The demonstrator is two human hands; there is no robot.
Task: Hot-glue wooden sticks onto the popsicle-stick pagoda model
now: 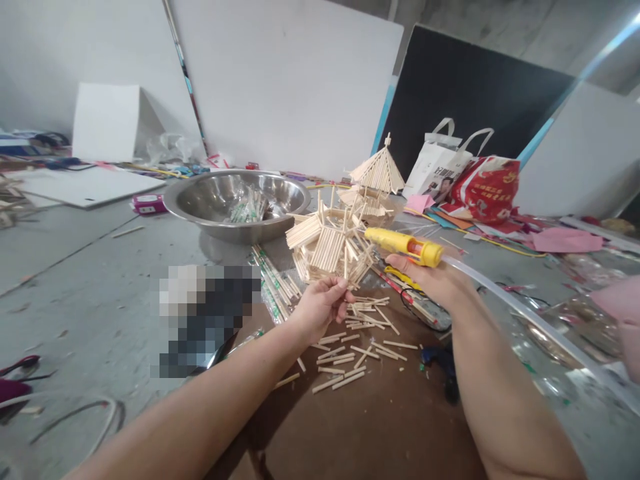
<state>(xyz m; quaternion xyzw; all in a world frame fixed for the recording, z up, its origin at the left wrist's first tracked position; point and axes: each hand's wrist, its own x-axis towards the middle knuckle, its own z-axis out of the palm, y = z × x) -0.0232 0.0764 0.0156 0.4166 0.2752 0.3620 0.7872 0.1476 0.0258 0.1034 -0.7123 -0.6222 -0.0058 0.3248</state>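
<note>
My left hand [326, 303] pinches a short wooden stick [345, 268] upright at the near side of a small roofed model [327, 247] built from wooden sticks. My right hand [417, 272] is wrapped round a yellow hot glue gun [400, 243], its nozzle pointing left at the model's roof. A long translucent glue stick [505, 303] runs out of the gun's back toward the lower right. Several cut sticks [345, 360] lie scattered on the brown board [380, 420] below my hands. Behind the model stands a pointed stick-built roof [377, 170].
A steel basin [237, 227] with packaged sticks inside stands behind on the left. Bundled chopsticks [273, 277] lie beside the model. A dark blue tool [440, 363] rests near my right forearm. White [433, 167] and red bags [485, 190] stand at the back right.
</note>
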